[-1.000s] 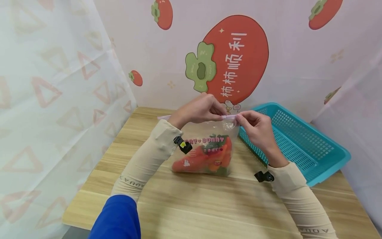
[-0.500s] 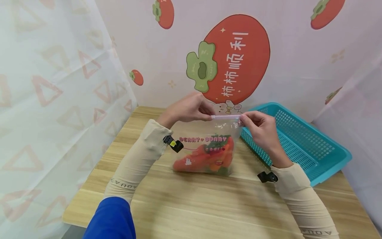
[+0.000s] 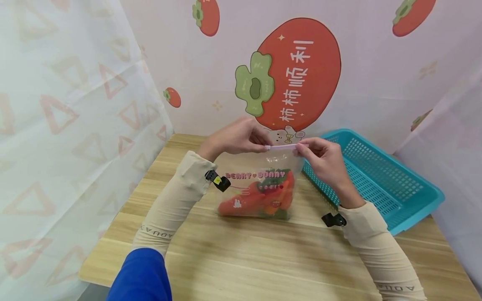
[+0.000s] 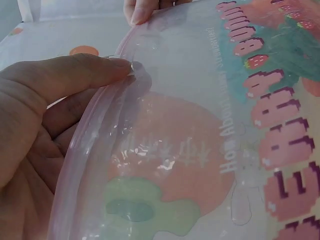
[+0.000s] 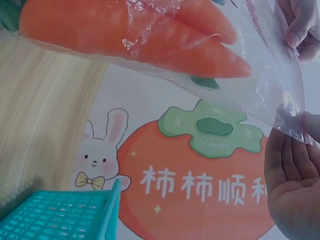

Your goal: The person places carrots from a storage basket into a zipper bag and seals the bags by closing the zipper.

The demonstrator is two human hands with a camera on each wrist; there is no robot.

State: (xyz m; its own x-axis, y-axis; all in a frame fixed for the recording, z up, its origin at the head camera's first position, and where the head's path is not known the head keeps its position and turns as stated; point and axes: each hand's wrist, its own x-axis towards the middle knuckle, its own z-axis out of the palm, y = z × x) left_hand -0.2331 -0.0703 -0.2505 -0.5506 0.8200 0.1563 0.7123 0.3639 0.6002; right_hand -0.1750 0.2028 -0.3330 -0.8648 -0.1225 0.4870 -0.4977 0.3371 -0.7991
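A clear zip bag (image 3: 241,184) with a pink zip strip and "BERRY BUNNY" print stands upright on the table. Through its film show orange-red, carrot-shaped pieces (image 5: 125,37) and something dark green. My left hand (image 3: 241,136) pinches the zip strip near the middle, at the small slider (image 3: 268,147). In the left wrist view, the thumb and a finger meet over the strip, and the other fingers lie behind the film. My right hand (image 3: 324,161) pinches the strip's right end between thumb and forefinger. The bag's upper left is partly behind my left hand and wrist.
A turquoise perforated basket (image 3: 418,184) sits on the right, close beyond my right hand. The wooden table (image 3: 241,263) ends at a patterned wall sheet (image 3: 211,75) behind the bag. White curtains hang on both sides.
My left hand has slid left along the zip strip, and the slider has shifted left with it. My right hand moved slightly right, then back left, still pinching the bag's end.
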